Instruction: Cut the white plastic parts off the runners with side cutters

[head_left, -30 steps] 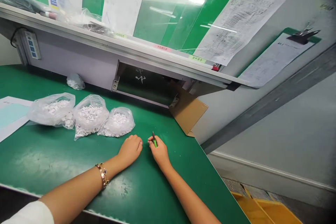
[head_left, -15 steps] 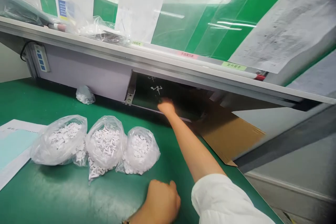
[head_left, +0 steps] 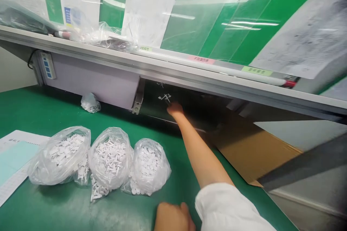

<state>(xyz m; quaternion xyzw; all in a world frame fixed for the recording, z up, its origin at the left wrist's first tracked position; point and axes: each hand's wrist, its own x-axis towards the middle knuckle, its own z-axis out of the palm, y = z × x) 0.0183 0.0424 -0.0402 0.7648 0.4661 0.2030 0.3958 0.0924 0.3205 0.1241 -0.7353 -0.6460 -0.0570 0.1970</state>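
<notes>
My right arm in a white sleeve stretches across the green bench. My right hand (head_left: 175,108) reaches into the dark opening (head_left: 189,106) under the shelf, close to small white marks there; its fingers are hidden in the shadow. My left hand (head_left: 173,218) rests curled in a fist at the bottom edge, partly cut off. Three clear bags of small white parts lie to its left: a left bag (head_left: 61,155), a middle bag (head_left: 110,158) and a right bag (head_left: 149,166).
A sheet of paper (head_left: 13,155) lies at the far left. A small crumpled bag (head_left: 90,103) sits by the back panel, below a power strip (head_left: 47,65). Brown cardboard (head_left: 255,151) leans at the bench's right end. The shelf (head_left: 173,68) carries papers behind clear plastic.
My right hand left the bench beside my left hand, where it held a green pen, and reached forward into the dark opening. The view moved closer and my left hand slid toward the bottom edge.
</notes>
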